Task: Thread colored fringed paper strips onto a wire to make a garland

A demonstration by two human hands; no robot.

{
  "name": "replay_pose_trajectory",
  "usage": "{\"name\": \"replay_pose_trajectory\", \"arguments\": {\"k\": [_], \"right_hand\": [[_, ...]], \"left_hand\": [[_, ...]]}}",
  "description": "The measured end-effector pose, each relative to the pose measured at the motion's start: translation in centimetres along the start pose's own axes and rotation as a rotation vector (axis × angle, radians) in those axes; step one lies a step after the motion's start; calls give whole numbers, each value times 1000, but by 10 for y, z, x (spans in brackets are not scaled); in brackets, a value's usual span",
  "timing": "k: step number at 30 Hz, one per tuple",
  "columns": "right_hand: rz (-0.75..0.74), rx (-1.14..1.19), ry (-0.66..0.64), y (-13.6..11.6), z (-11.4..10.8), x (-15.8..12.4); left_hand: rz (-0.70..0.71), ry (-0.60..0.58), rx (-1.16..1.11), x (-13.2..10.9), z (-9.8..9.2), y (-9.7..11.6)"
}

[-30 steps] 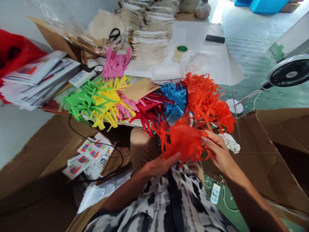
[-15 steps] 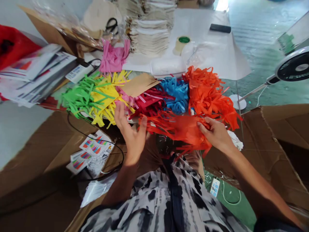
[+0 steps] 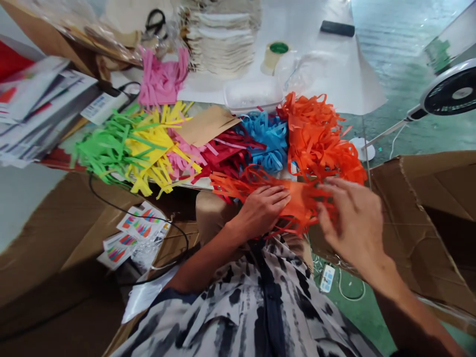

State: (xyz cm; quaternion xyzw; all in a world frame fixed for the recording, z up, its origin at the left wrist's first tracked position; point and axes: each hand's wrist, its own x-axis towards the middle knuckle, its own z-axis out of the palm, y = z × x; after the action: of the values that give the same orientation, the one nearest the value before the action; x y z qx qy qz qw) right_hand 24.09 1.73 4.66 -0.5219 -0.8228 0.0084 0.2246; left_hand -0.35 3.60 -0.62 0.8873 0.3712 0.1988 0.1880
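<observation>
An orange fringed paper piece [image 3: 299, 198] lies across the front edge of the table, its cut strips spreading to both sides. On its uncut middle band my left hand [image 3: 262, 208] lies with the fingers stretched out flat; the thumb is hidden. My right hand [image 3: 355, 220], slightly blurred, hovers at the right end of the strips with thumb and fingers apart. Behind it sits a heap of orange fringed paper [image 3: 320, 139]. Left of that heap are blue fringed paper [image 3: 269, 141] and dark red fringed paper [image 3: 230, 153].
Yellow fringed paper [image 3: 150, 148] and green fringed paper [image 3: 107, 148] lie further left, near a brown paper piece [image 3: 208, 125]. A tape roll [image 3: 275, 54] stands behind. At right are a small fan [image 3: 451, 96] and a cardboard box [image 3: 390, 213].
My left hand has moved right and down onto the orange piece. My right hand has let go of it and lifted away with fingers spread. The view has shifted slightly.
</observation>
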Motion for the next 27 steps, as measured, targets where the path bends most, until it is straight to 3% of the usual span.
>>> {"name": "replay_pose_trajectory", "arguments": {"k": [3, 7, 10, 17, 23, 27], "right_hand": [[-183, 36, -151, -13, 14, -12], [-95, 2, -241, 4, 33, -12], [-48, 108, -283, 22, 34, -4], [279, 255, -242, 16, 34, 12], [245, 172, -245, 8, 44, 12], [331, 62, -219, 5, 48, 13]], "left_hand": [[-5, -15, 22, 1, -6, 3], [-37, 52, -26, -4, -5, -5], [-73, 100, -120, -6, -10, -14], [-326, 223, -154, 4, -16, -14], [-431, 269, 87, 8, -5, -12], [-453, 228, 157, 11, -7, -14]]}}
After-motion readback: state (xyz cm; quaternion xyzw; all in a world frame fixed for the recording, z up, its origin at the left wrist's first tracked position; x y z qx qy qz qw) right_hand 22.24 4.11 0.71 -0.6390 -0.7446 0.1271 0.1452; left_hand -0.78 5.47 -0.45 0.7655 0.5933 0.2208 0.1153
